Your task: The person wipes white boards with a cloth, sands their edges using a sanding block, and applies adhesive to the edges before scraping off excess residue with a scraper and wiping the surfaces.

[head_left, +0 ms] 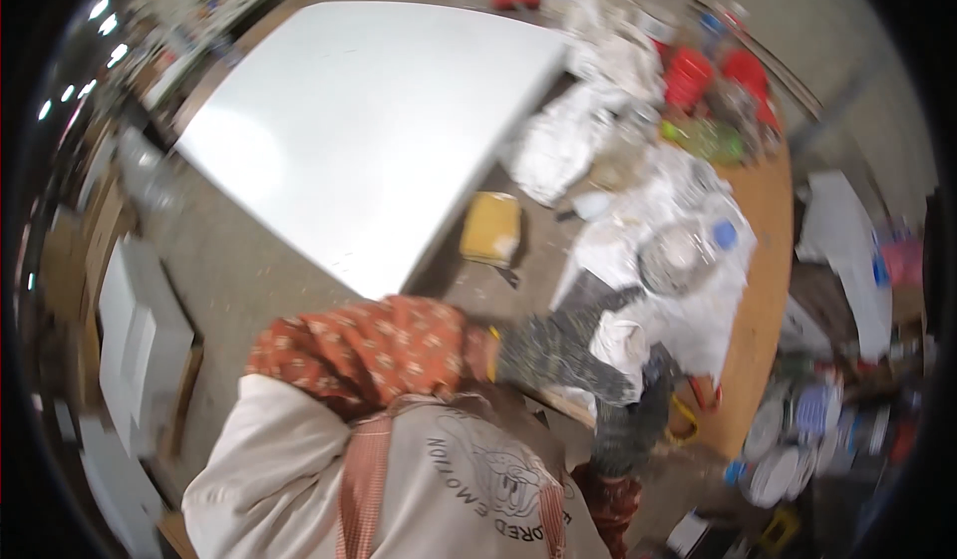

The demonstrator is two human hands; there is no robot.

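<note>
Both my hands wear dark grey knit gloves and meet over the right part of the table. A crumpled white cloth is bunched between them. My left hand reaches across from the left, its fingers closed around the cloth. From below, my right hand comes up to the cloth's lower right side; its fingers are curled there, blurred and partly hidden. Just beyond the hands, a clear plastic bottle with a blue cap lies on a white sheet. A yellow sponge-like block sits left of it, beside a large glossy white panel.
Crumpled white cloths lie along the panel's right side. Red containers and a greenish bottle stand or lie at the far right. Yellow-handled scissors rest near the wooden table edge. Tubs crowd the lower right.
</note>
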